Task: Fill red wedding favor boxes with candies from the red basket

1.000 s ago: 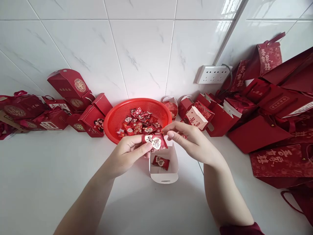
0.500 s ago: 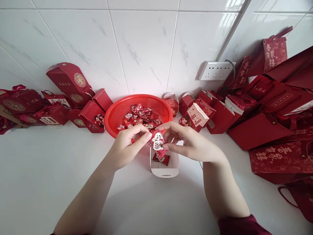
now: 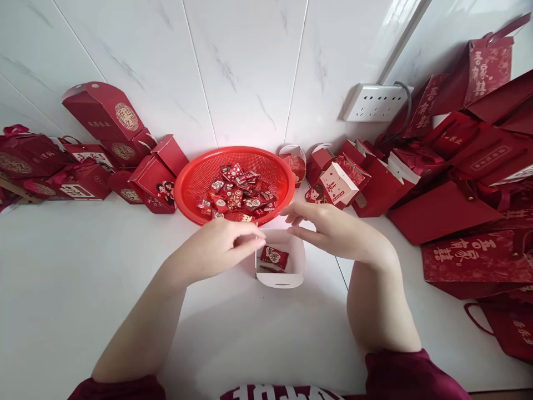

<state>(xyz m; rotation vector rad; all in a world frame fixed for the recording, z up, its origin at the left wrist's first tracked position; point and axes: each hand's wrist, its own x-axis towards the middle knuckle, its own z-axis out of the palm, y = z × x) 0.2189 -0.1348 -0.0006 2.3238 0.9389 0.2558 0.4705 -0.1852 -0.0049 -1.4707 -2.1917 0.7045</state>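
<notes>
Glossy wrapped sweets [image 3: 273, 256] lie in the white card box [image 3: 300, 256]; at its eleven o'clock, a perforated round plastic basket [image 3: 187, 194] holds more. Left hand [image 3: 219, 248], nine o'clock, and right hand [image 3: 328, 229], two o'clock: grips open.

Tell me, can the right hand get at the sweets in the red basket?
Probably yes: the right hand looks empty beside the red basket, whose open top leaves the sweets uncovered.

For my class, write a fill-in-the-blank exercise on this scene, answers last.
The round perforated plastic basket, holding small wrapped candies, is coloured ____.
The open cardboard box is coloured ____ inside.
Of the bare left hand and bare right hand, the ____ is nearer the white rectangular socket panel.

Missing words: red; white; right
</notes>
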